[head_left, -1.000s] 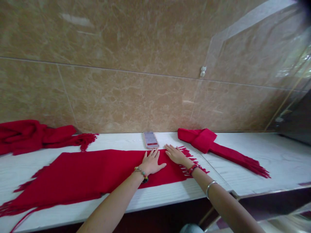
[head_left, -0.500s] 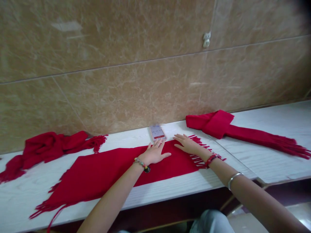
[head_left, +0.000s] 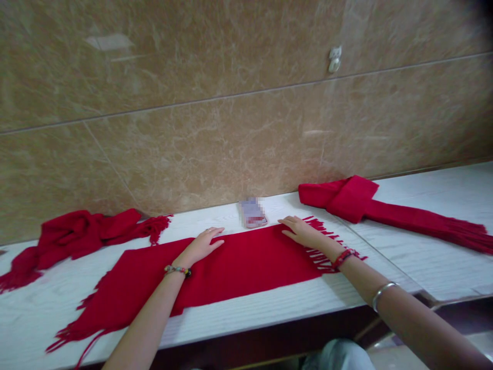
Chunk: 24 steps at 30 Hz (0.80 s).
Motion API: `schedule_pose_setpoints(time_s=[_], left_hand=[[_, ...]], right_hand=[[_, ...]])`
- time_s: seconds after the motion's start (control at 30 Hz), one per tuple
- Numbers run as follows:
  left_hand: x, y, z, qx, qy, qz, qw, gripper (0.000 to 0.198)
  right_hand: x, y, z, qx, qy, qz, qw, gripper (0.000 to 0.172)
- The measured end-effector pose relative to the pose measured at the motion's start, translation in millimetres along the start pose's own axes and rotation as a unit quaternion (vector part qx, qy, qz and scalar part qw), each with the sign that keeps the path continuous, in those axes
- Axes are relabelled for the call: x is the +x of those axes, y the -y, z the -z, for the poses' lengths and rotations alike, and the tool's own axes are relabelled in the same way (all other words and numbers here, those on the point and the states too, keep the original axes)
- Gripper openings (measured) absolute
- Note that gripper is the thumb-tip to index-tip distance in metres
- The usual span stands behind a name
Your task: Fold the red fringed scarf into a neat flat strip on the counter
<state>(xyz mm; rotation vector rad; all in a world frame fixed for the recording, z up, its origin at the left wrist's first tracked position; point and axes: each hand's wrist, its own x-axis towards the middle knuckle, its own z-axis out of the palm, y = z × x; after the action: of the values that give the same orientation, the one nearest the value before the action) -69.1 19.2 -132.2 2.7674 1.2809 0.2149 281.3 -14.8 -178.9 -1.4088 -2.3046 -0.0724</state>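
A red fringed scarf (head_left: pixel 246 267) lies spread flat along the white table, its tassels at the right end and at the lower left. My left hand (head_left: pixel 202 244) rests on its upper edge, left of the middle, with fingers stretched out and a beaded bracelet at the wrist. Near the right end, my right hand (head_left: pixel 302 231) lies on the cloth with fingers extended, beside the tassels. Neither hand grips anything. Just beyond the scarf, between the two hands, a phone (head_left: pixel 253 213) lies against the wall side, its screen partly blurred.
A crumpled red scarf (head_left: pixel 77 234) lies at the back left. Another red scarf (head_left: pixel 358 200), folded over itself, lies at the right with its tassels rightward. The white table (head_left: pixel 442 277) meets a brown marble wall (head_left: pixel 215 144) carrying a small white figure (head_left: pixel 335 59).
My left hand has slid leftward along the scarf, away from the phone. My right hand stays at the right end. The view has shifted slightly.
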Motion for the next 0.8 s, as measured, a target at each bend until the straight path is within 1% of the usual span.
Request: schedule_pose_setpoints(time_s=[0.13,0.27,0.43,0.57,0.63,0.67,0.7,0.73,0.77,0.8], left_hand=[[-2,2,3.0,0.023,-0.016,0.01,1.0,0.036],[-6,12,5.5,0.061,-0.021,0.045,0.997,0.03],[-10,21,7.1,0.073,-0.032,0.06,0.995,0.027],[-12,20,7.8,0.088,-0.032,0.053,0.994,0.024],[-12,15,8.5,0.096,-0.042,0.051,0.993,0.024],[-12,11,9.0,0.099,-0.05,0.047,0.993,0.027],[-13,6,9.5,0.1,-0.058,0.037,0.993,0.03],[-13,0,10.0,0.096,-0.06,0.018,0.993,0.033],[-14,-7,10.3,0.086,-0.05,-0.008,0.995,0.036],[-15,-13,10.4,0.07,-0.026,-0.032,0.997,0.038]], right_hand=[[2,2,-1,0.009,-0.013,-0.007,1.0,0.033],[5,5,0,0.003,-0.016,-0.002,1.0,0.025],[5,1,0,0.008,-0.041,-0.013,0.999,0.019],[5,-2,0,-0.016,-0.052,-0.039,0.998,0.024],[5,5,1,-0.036,-0.068,-0.022,0.997,0.031],[5,11,2,-0.036,-0.064,0.002,0.997,0.034],[5,18,2,-0.03,-0.047,0.031,0.998,0.038],[4,26,2,-0.018,-0.016,0.059,0.998,0.041],[4,33,1,-0.007,0.02,0.08,0.997,0.043],[4,39,0,-0.001,0.052,0.089,0.995,0.045]])
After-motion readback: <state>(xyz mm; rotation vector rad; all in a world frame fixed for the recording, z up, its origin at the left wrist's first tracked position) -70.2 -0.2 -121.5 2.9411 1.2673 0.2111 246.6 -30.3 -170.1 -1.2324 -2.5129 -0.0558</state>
